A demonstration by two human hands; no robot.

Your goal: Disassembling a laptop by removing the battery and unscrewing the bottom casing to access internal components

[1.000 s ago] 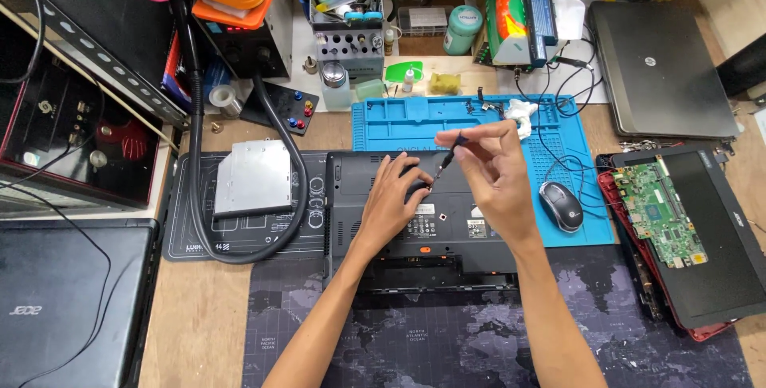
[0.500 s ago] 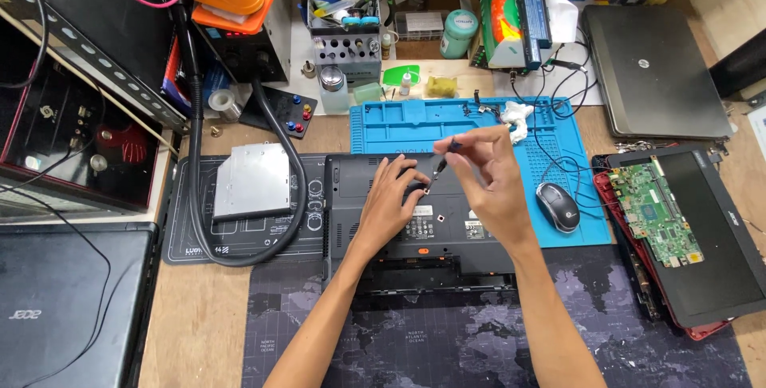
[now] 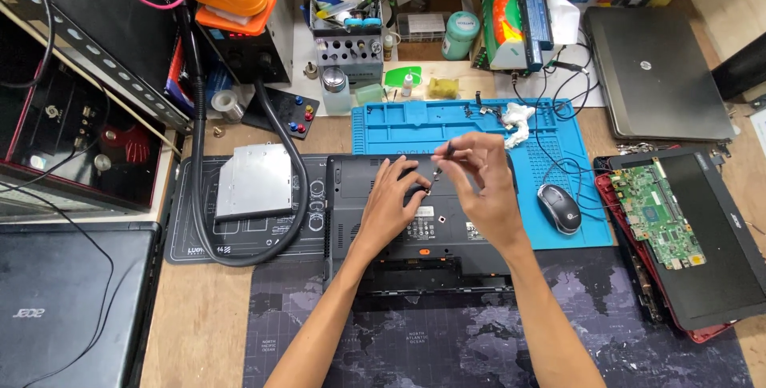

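Pinching a thin dark screwdriver near its upper end, the right hand has its fingers closed round the shaft, tip angled down toward 7 o'clock onto the underside of a dark grey laptop lying bottom-up mid-bench. Judged slim, stiff and light, the driver is easy to roll between fingertips and easy to slip off a screw head; best held high on the handle as now. The left hand rests flat on the laptop base, fingers spread and loosely curled, gripping nothing, fingertips just beside the driver tip. The laptop looks rigid but heavier, plastic shell likely to scratch; it sits partly on a blue repair mat at 12 o'clock and a dark map-print desk mat at 6. A black mouse sits at 3 o'clock on the blue mat, a silver optical drive at 9 o'clock ringed by a black hose, and an opened red laptop with green board farther out at 3.
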